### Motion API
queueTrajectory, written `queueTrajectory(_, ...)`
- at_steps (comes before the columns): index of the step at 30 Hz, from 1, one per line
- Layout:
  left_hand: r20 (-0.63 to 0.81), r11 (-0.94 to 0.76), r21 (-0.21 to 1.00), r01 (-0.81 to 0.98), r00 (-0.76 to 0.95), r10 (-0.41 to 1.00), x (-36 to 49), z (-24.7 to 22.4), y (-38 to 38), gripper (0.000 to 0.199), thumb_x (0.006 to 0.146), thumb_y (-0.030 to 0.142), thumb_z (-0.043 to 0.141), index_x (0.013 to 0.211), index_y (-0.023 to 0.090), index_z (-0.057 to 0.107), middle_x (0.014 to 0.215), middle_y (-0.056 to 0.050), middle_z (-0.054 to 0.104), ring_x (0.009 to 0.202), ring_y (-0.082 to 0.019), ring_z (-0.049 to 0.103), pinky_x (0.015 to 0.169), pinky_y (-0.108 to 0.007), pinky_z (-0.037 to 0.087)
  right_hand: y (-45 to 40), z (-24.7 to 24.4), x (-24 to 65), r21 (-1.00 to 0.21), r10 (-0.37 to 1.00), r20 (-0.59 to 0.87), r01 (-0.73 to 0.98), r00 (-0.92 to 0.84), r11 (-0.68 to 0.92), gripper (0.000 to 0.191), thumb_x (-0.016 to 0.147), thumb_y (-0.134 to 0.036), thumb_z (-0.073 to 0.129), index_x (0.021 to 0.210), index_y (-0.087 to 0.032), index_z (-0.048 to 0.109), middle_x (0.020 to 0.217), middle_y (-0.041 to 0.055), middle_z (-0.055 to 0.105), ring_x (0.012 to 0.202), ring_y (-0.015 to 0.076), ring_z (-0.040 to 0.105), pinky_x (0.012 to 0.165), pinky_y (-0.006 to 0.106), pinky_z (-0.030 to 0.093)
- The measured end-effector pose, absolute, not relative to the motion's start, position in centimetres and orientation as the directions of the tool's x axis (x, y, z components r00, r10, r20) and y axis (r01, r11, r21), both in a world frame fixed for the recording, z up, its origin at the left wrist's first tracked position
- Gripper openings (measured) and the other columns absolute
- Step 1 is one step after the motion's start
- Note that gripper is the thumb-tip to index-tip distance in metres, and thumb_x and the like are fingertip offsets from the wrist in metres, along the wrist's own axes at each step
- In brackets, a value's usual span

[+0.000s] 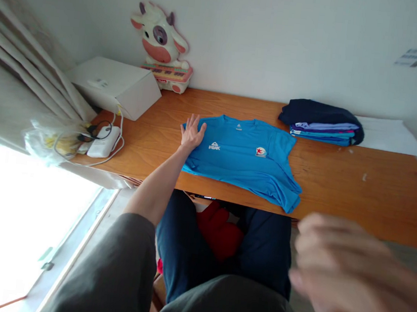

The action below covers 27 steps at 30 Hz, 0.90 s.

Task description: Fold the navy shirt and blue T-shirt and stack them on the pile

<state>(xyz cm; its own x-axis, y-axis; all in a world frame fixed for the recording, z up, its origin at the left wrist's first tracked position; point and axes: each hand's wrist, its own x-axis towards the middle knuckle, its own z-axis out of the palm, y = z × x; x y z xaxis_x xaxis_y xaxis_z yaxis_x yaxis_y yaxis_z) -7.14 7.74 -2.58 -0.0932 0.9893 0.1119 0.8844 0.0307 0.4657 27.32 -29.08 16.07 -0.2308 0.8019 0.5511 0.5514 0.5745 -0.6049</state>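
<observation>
A blue shirt lay mid-frame on a wooden desk.
The left hand lay flat, fingers parted, hiding part of its picture-left side; the right hand, blurred at lower right, was cut off; whether it pinched anything, I couldn't tell.

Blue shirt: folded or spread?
The blue shirt looks spread, front up: collar, logo and badge show. Cannot tell whether any part is tucked underneath.

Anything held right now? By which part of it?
No hold visible: the left hand lies flat on the blue shirt, at its picture-left edge. The right hand is curled, blurred; no item shows in it.
</observation>
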Motion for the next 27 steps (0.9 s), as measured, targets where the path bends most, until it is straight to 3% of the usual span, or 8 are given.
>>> queueTrajectory(1, 0.174, 0.029, 0.509, 0.860, -0.136, 0.975, -7.4, -2.1, 7.3, 0.074, 0.125, 0.054, 0.027, 0.190, 0.025, 0.047, 0.202, -0.011, 0.035, 0.189, -0.032, 0.029, 0.153, -0.065, 0.025, -27.1, 14.7, 27.7, -0.605, 0.753, 0.624, 0.481, -0.208, 0.635, 0.022, 0.099, -0.054, 0.073, 0.112, -0.067, 0.084, 0.059, -0.0059, 0.067, 0.048, 0.0283, 0.069, 0.055, 0.054, 0.064)
queueTrajectory(3, 0.310, -0.011, 0.581, 0.814, -0.209, 0.928, -8.4, -1.2, 5.5, 0.068, 0.125, 0.043, 0.024, 0.177, 0.023, 0.063, 0.189, -0.013, 0.057, 0.180, -0.029, 0.048, 0.148, -0.055, 0.040, -23.7, 10.9, 29.6, -0.650, 0.832, 0.533, 0.555, -0.152, 0.518, 0.017, 0.107, -0.043, 0.074, 0.116, -0.053, 0.086, 0.079, -0.0022, 0.080, 0.065, 0.0286, 0.079, 0.065, 0.052, 0.069)
queueTrajectory(7, 0.402, -0.204, 0.610, 0.766, -0.077, 0.912, -11.6, -0.8, -1.4, 0.056, 0.123, 0.048, 0.037, 0.148, 0.026, 0.082, 0.147, -0.013, 0.085, 0.142, -0.030, 0.079, 0.127, -0.045, 0.064, -21.4, 1.8, 36.0, -0.582, 0.921, 0.375, 0.747, -0.103, 0.321, 0.025, 0.108, -0.056, 0.076, 0.129, -0.046, 0.083, 0.105, 0.0069, 0.085, 0.100, 0.0410, 0.085, 0.095, 0.068, 0.073)
queueTrajectory(10, 0.294, -0.356, 0.488, 0.797, 0.233, 0.927, -13.9, -1.2, -6.8, 0.043, 0.117, 0.054, 0.056, 0.140, 0.038, 0.088, 0.150, -0.007, 0.086, 0.146, -0.035, 0.078, 0.132, -0.050, 0.062, -22.5, -2.4, 39.6, -0.532, 0.934, 0.340, 0.795, -0.113, 0.290, 0.037, 0.108, -0.056, 0.075, 0.143, -0.047, 0.082, 0.136, 0.0122, 0.085, 0.131, 0.0482, 0.082, 0.118, 0.076, 0.066)
queueTrajectory(12, 0.250, -0.357, 0.416, 0.836, 0.272, 0.929, -14.9, -1.5, -9.0, 0.042, 0.114, 0.053, 0.061, 0.146, 0.043, 0.087, 0.158, -0.006, 0.082, 0.152, -0.037, 0.075, 0.136, -0.055, 0.059, -22.8, -3.5, 40.6, -0.513, 0.934, 0.349, 0.820, -0.070, 0.253, 0.046, 0.108, -0.056, 0.072, 0.153, -0.046, 0.080, 0.148, 0.0147, 0.081, 0.142, 0.0499, 0.077, 0.125, 0.077, 0.062)
queueTrajectory(16, 0.179, -0.241, 0.402, 0.883, 0.182, 0.967, -16.1, -1.9, -10.2, 0.052, 0.112, 0.054, 0.061, 0.159, 0.042, 0.080, 0.164, -0.008, 0.079, 0.155, -0.038, 0.073, 0.138, -0.056, 0.057, -21.7, -3.5, 40.3, -0.460, 0.943, 0.329, 0.865, -0.044, 0.201, 0.053, 0.110, -0.058, 0.068, 0.158, -0.037, 0.080, 0.149, 0.0189, 0.080, 0.142, 0.0515, 0.077, 0.125, 0.076, 0.061)
queueTrajectory(20, 0.178, -0.266, 0.443, 0.856, 0.206, 0.962, -16.3, -2.7, -10.0, 0.039, 0.108, 0.052, 0.065, 0.141, 0.044, 0.085, 0.163, -0.005, 0.080, 0.156, -0.036, 0.073, 0.139, -0.055, 0.057, -20.8, -3.4, 40.1, -0.451, 0.946, 0.304, 0.857, -0.114, 0.248, 0.046, 0.113, -0.054, 0.063, 0.150, -0.035, 0.082, 0.145, 0.0169, 0.083, 0.139, 0.0485, 0.079, 0.123, 0.073, 0.063)
queueTrajectory(27, 0.224, -0.064, 0.613, 0.788, -0.095, 0.970, -15.6, -3.8, -9.7, 0.040, 0.098, 0.041, 0.070, 0.136, 0.033, 0.078, 0.129, -0.009, 0.089, 0.126, -0.034, 0.086, 0.116, -0.050, 0.070, -21.5, -4.6, 42.1, -0.451, 0.952, 0.306, 0.880, -0.007, 0.152, 0.043, 0.107, -0.056, 0.069, 0.141, -0.033, 0.082, 0.138, 0.0200, 0.083, 0.131, 0.0508, 0.080, 0.116, 0.074, 0.065)
